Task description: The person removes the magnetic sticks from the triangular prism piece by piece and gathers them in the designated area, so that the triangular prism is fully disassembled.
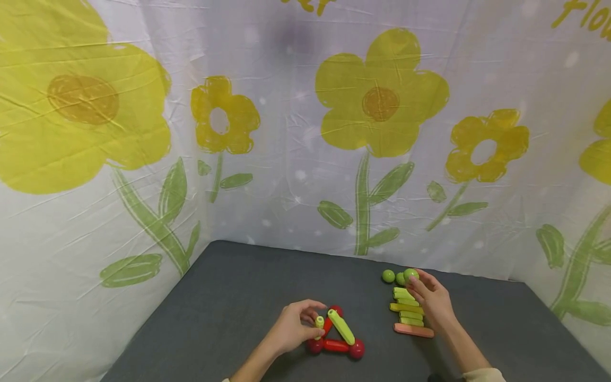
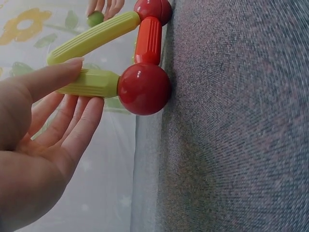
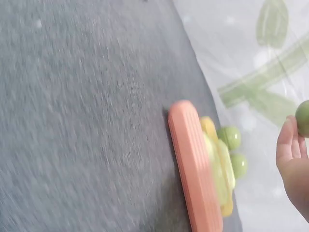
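Observation:
On the dark table, red rods and red balls form a flat triangle of magnetic building pieces. My left hand pinches a yellow-green rod between thumb and fingers; its end meets a red ball at the near left corner. Another yellow-green rod rises at a slant from the right corner, with no hand on it. Farther right, my right hand holds a green ball in its fingertips, raised over the table. In the right wrist view that ball is cut by the frame edge.
Two more green balls lie near the table's back edge. In front of them is a row of yellow-green and yellow rods, with a salmon-pink rod nearest. A flower-printed curtain hangs behind and beside the table.

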